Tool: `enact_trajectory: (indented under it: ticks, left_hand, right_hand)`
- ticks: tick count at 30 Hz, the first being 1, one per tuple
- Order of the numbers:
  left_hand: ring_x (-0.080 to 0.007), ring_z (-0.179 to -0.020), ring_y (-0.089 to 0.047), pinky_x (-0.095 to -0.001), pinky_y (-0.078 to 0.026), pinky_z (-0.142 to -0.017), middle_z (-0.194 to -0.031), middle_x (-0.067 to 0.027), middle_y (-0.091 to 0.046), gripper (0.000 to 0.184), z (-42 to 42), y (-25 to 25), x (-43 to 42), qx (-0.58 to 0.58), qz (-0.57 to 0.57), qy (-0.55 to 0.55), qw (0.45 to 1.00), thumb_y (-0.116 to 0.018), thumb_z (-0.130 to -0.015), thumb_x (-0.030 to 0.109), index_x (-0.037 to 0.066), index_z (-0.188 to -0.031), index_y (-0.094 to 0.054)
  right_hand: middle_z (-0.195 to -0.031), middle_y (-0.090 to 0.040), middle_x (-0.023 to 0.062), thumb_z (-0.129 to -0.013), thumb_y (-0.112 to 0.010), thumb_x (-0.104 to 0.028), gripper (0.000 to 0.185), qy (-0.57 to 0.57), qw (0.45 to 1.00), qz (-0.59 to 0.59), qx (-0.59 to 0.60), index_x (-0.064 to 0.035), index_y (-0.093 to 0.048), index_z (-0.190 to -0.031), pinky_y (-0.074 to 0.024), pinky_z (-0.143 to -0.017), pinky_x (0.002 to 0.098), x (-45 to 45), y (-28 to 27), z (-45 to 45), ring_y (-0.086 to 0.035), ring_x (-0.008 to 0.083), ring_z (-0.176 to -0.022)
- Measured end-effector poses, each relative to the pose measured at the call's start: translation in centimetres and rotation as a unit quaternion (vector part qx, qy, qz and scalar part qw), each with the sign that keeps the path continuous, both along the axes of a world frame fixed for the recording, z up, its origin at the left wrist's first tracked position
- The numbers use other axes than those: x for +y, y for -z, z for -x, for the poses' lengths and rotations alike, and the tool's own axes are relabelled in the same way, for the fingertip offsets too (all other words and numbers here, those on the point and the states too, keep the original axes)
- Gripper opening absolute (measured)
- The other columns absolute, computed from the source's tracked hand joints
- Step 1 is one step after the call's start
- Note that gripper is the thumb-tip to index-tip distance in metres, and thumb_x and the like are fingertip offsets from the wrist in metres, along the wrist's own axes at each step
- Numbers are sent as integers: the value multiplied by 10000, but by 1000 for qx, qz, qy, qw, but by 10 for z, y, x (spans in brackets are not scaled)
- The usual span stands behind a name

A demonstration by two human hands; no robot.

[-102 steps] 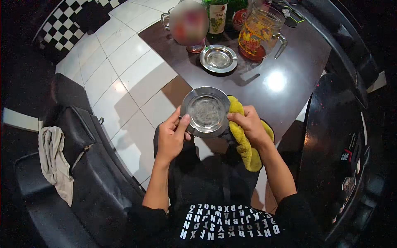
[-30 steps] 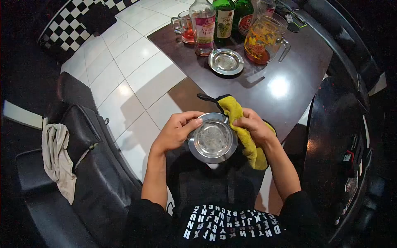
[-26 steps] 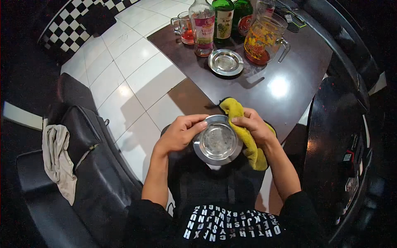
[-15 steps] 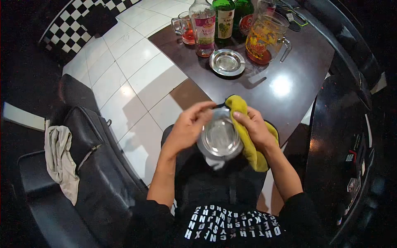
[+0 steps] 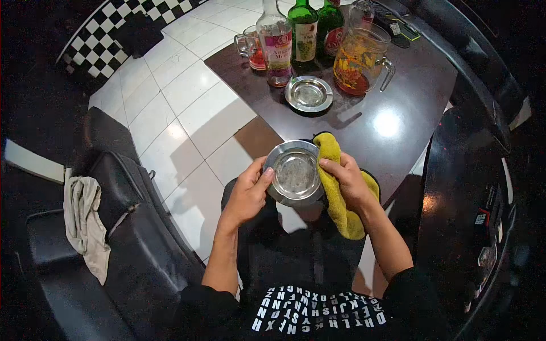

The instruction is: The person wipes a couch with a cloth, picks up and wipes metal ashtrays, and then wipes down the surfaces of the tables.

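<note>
A round metal ashtray is held above my lap, its hollow facing up toward me. My left hand grips its left rim, thumb on top and fingers underneath. At the opposite side, my right hand is closed on a yellow cloth, which covers the ashtray's right edge; the thumb presses on the cloth and its lower end hangs down. Beyond my hands, a second metal ashtray rests on the dark table.
On the dark table stand a clear labelled bottle, green bottles, a glass mug with red liquid and a patterned glass pitcher. A beige cloth drapes over the black sofa at left.
My left hand, which was apart from or barely touching the ashtray's upper left edge, now grips its left rim. The ashtray has moved slightly up and turned.
</note>
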State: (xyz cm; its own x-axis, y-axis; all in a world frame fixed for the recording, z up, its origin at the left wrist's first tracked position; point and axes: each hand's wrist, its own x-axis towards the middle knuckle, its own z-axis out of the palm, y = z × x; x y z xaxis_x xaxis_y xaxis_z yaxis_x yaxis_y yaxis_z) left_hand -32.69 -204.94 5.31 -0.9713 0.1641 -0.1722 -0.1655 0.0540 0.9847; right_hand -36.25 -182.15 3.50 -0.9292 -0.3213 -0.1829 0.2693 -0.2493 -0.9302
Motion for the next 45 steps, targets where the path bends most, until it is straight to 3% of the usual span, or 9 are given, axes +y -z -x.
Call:
enact_trajectory:
  ticks: [5,10,18,21,24,30,34,41,45]
  left_hand:
    - [-17,-419,-339,-186,-264,-376,-663,47,-476,391,8,-7,-12,-10,15,79,997,-484,-981,289,53,-1292,-462]
    - [-59,-789,-524,-212,-429,-663,-923,-16,-603,357,22,-35,-10,-27,42,148,988,-473,-983,212,-9,-1263,-480]
    - [-38,-516,-451,-202,-352,-445,-720,22,-565,422,43,-46,-12,-23,91,220,971,-523,-959,300,36,-1287,-501]
    - [-78,-742,-571,-226,-461,-646,-898,-35,-645,425,53,-22,-13,86,48,252,963,-536,-952,277,3,-1276,-511]
    - [-81,-865,-539,-254,-450,-779,-957,-28,-629,340,55,-31,-12,2,53,301,952,-512,-963,222,-15,-1202,-550]
    - [-85,-861,-547,-253,-457,-767,-975,-41,-640,338,56,-27,-1,43,73,340,937,-513,-964,234,-24,-1175,-569]
    - [-114,-901,-582,-270,-479,-800,-1016,-62,-651,356,58,-25,3,46,85,288,953,-519,-963,243,-15,-1200,-578]
    - [-96,-870,-574,-253,-459,-800,-933,-49,-653,314,48,-4,14,123,44,-15,991,-474,-979,234,-31,-1038,-634]
    - [-108,-901,-589,-248,-459,-814,-975,-74,-652,300,30,-11,14,147,45,-59,986,-490,-969,186,-47,-1135,-580]
  right_hand:
    - [-796,-605,-12,-897,-612,-235,225,-62,998,-8,-8,-26,-600,-979,-445,-584,224,3,2,3,-553,64,-660]
    - [-792,-612,0,-902,-606,-235,228,-75,997,19,-28,-18,-609,-971,-447,-578,225,7,2,8,-560,68,-658]
    - [-814,-634,27,-893,-612,-219,230,-97,993,36,-50,-2,-620,-971,-471,-579,229,9,-1,9,-590,84,-666]
    - [-819,-638,32,-883,-622,-214,235,-107,992,18,-60,2,-623,-977,-477,-583,231,10,3,9,-596,91,-665]
    - [-825,-642,37,-876,-626,-212,241,-106,992,30,-68,4,-625,-982,-481,-591,231,7,-7,6,-600,97,-668]
    - [-829,-643,28,-878,-620,-221,245,-135,989,10,-66,-4,-627,-991,-478,-614,227,7,-7,6,-598,97,-682]
    - [-805,-628,10,-884,-611,-234,234,-88,994,20,-57,-21,-625,-978,-458,-600,219,3,-1,4,-574,80,-657]
    - [-751,-568,-9,-885,-568,-232,207,10,999,32,-40,-33,-586,-940,-433,-533,228,-5,-9,-1,-531,75,-602]
    - [-739,-564,-8,-862,-563,-223,207,27,999,-5,-41,-30,-582,-932,-437,-532,237,-3,-7,0,-532,87,-598]
